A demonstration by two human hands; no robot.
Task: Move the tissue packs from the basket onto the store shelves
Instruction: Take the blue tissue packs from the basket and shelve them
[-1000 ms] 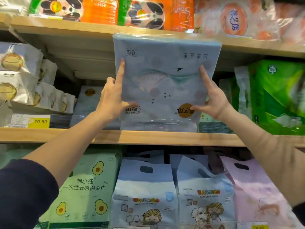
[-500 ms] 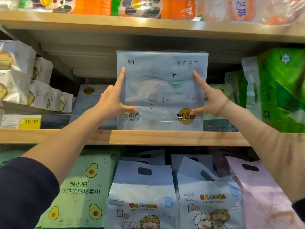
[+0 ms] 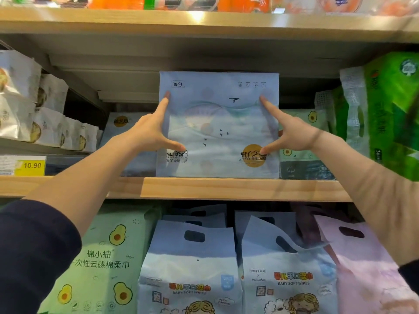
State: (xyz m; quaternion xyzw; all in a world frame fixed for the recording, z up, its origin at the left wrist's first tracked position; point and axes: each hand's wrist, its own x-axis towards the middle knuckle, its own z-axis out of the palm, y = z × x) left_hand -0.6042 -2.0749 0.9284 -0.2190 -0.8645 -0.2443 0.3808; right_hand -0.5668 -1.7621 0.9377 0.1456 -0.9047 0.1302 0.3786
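Note:
A pale blue tissue pack (image 3: 218,123) stands upright, upside down, on the wooden middle shelf (image 3: 226,189), its bottom edge on the board. My left hand (image 3: 147,134) holds its left edge, with index finger and thumb spread flat on the front face. My right hand (image 3: 288,132) holds the right edge the same way. The other fingers of both hands are hidden behind the pack's sides. The basket is out of view.
Another blue pack (image 3: 127,132) lies behind on the left, beside white packs (image 3: 45,118) and a 10.90 price tag (image 3: 29,165). Avocado-print packs (image 3: 306,141) and a green pack (image 3: 385,114) stand to the right. Baby wipe bags (image 3: 190,268) fill the lower shelf. The upper shelf board (image 3: 204,21) hangs close overhead.
The pack has come down from in front of the upper shelf board and gone back into the middle shelf, where it now rests. Both hands went with it.

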